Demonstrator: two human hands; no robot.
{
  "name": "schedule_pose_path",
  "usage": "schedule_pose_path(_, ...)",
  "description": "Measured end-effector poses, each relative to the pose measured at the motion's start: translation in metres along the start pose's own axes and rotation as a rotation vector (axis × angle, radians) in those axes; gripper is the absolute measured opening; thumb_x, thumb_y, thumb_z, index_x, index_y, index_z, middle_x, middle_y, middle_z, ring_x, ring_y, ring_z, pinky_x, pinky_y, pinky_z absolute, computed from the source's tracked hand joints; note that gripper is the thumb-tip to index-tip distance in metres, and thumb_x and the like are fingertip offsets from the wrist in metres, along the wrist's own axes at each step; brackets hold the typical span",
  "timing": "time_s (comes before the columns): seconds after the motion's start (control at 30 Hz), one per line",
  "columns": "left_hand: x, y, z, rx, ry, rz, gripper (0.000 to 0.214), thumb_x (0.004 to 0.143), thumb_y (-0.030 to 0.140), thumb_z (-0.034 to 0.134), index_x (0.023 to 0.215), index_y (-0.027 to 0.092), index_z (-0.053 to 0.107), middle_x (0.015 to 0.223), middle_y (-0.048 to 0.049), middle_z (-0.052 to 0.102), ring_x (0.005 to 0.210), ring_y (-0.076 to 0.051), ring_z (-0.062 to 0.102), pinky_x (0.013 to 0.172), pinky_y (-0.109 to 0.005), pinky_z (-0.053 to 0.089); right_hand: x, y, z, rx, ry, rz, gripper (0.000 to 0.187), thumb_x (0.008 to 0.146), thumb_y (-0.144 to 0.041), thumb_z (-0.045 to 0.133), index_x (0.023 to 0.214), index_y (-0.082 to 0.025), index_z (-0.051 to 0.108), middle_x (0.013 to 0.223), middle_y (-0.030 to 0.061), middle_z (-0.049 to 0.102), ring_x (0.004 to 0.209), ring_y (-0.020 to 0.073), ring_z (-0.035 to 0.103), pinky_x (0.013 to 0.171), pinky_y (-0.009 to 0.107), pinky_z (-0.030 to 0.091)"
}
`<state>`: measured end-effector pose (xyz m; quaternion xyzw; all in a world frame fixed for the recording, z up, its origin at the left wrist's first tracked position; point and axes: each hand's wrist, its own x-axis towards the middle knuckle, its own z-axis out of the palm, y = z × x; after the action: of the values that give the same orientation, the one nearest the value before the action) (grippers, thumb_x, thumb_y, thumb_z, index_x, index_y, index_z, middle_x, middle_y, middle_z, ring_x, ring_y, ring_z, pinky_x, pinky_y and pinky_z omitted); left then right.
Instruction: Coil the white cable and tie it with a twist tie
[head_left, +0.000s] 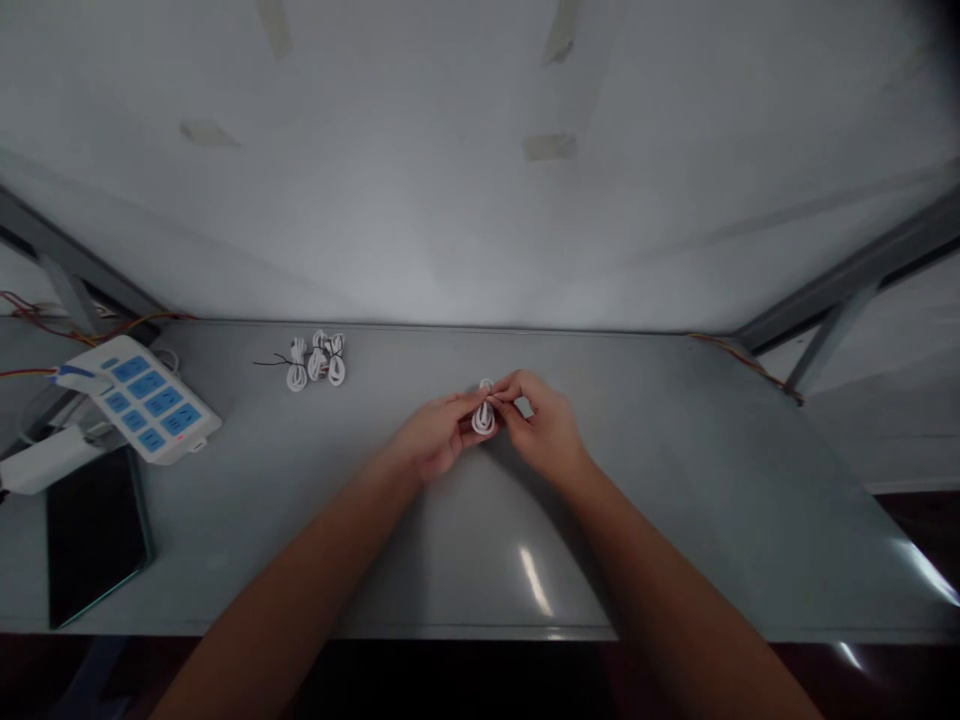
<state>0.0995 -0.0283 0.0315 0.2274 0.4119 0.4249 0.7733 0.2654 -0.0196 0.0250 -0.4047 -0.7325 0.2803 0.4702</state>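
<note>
forearms enter from the near table edge (465,632) and meet at mid-table. left hand (435,436) and right hand (544,425) are both closed in a fingertip pinch on one small coiled white cable (484,417), held between them just above the grey surface. far left: a cluster of similar cable bundles (316,361) with black ties, well apart from the hands; a white power strip (142,398) with blue sockets; a dark tablet (94,530) near the front edge. risk, as judged: the coil is small and the grip slight, so a slackened pinch could let the loops spring open or drop to the table.
</note>
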Motion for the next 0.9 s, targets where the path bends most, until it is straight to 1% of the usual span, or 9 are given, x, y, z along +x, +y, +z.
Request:
schedule_pose_path(0.07, 0.000, 0.002, -0.001, 0.003, 0.000, -0.001, 0.013, 0.090, 0.023, 0.075, 0.089, 0.010, 0.076, 0.089, -0.0081, 0.073, 0.085, -0.015, 0.065, 0.085, -0.028, 0.054, 0.000, 0.000, -0.001, 0.002, -0.014, -0.030, 0.013, 0.088, -0.014, 0.058, 0.080, -0.025, 0.056, 0.092, 0.0037, 0.072, 0.088, 0.0212, 0.067, 0.081, 0.036, 0.051)
schedule_pose_path(0.17, 0.000, 0.003, -0.002, 0.025, -0.011, -0.004, 0.012, 0.091, 0.020, 0.073, 0.085, 0.009, 0.076, 0.084, -0.0074, 0.072, 0.080, -0.014, 0.065, 0.080, -0.026, 0.054, 0.001, -0.001, -0.002, 0.018, -0.008, 0.002, 0.013, 0.088, -0.016, 0.060, 0.079, -0.025, 0.056, 0.090, 0.0029, 0.071, 0.087, 0.0211, 0.066, 0.081, 0.037, 0.050)
schedule_pose_path(0.23, 0.001, 0.004, -0.002, 0.013, 0.001, -0.005, 0.010, 0.092, 0.016, 0.071, 0.086, 0.010, 0.076, 0.086, -0.0078, 0.073, 0.079, -0.013, 0.066, 0.082, -0.026, 0.055, 0.002, -0.002, -0.003, 0.041, 0.001, 0.044, 0.014, 0.089, -0.019, 0.061, 0.078, -0.025, 0.054, 0.089, 0.0025, 0.071, 0.084, 0.0206, 0.066, 0.080, 0.037, 0.050)
schedule_pose_path(0.37, 0.002, 0.008, -0.001, -0.061, 0.028, -0.026, 0.010, 0.093, 0.010, 0.067, 0.092, 0.010, 0.076, 0.094, -0.0102, 0.076, 0.083, -0.014, 0.071, 0.090, -0.027, 0.058, 0.004, -0.003, -0.007, 0.089, 0.045, 0.092, 0.017, 0.089, -0.026, 0.065, 0.077, -0.025, 0.054, 0.085, 0.0026, 0.071, 0.080, 0.0198, 0.065, 0.078, 0.036, 0.049)
schedule_pose_path(0.5, -0.002, 0.012, 0.000, -0.105, -0.015, -0.058, 0.008, 0.095, 0.010, 0.066, 0.096, 0.010, 0.074, 0.095, -0.0099, 0.076, 0.082, -0.014, 0.072, 0.084, -0.026, 0.060, 0.007, -0.004, -0.010, 0.130, 0.089, 0.103, 0.014, 0.090, -0.028, 0.068, 0.080, -0.025, 0.059, 0.086, 0.0031, 0.072, 0.083, 0.0207, 0.067, 0.081, 0.037, 0.051)
schedule_pose_path(0.6, -0.004, 0.014, 0.001, -0.158, -0.001, -0.070, 0.010, 0.098, 0.009, 0.063, 0.096, 0.011, 0.072, 0.092, -0.0073, 0.075, 0.078, -0.012, 0.070, 0.077, -0.023, 0.059, 0.007, -0.005, -0.012, 0.175, 0.058, 0.098, 0.011, 0.090, -0.028, 0.069, 0.082, -0.025, 0.062, 0.089, 0.0036, 0.074, 0.088, 0.0214, 0.069, 0.086, 0.039, 0.052)
schedule_pose_path(0.67, -0.004, 0.014, 0.000, -0.185, 0.011, -0.063, 0.010, 0.098, 0.010, 0.063, 0.095, 0.011, 0.072, 0.090, -0.0062, 0.073, 0.077, -0.011, 0.069, 0.076, -0.022, 0.059, 0.007, -0.006, -0.012, 0.196, 0.022, 0.072, 0.010, 0.090, -0.026, 0.069, 0.082, -0.025, 0.063, 0.093, 0.0040, 0.075, 0.091, 0.0217, 0.069, 0.088, 0.040, 0.052)
schedule_pose_path(0.8, -0.001, 0.011, -0.005, -0.178, -0.024, -0.056, 0.002, 0.094, 0.013, 0.071, 0.094, 0.012, 0.072, 0.088, -0.0050, 0.071, 0.078, -0.011, 0.067, 0.077, -0.022, 0.056, 0.006, -0.009, -0.012, 0.163, -0.033, -0.004, 0.012, 0.090, -0.020, 0.068, 0.080, -0.025, 0.065, 0.097, 0.0041, 0.075, 0.094, 0.0216, 0.070, 0.089, 0.040, 0.051)
schedule_pose_path(0.9, 0.002, 0.006, -0.010, -0.147, -0.056, -0.048, 0.007, 0.090, 0.016, 0.078, 0.094, 0.013, 0.073, 0.088, -0.0041, 0.069, 0.077, -0.011, 0.065, 0.077, -0.024, 0.054, 0.005, -0.011, -0.011, 0.154, -0.053, -0.027, 0.012, 0.091, -0.019, 0.067, 0.080, -0.025, 0.065, 0.097, 0.0030, 0.076, 0.094, 0.0213, 0.070, 0.088, 0.040, 0.051)
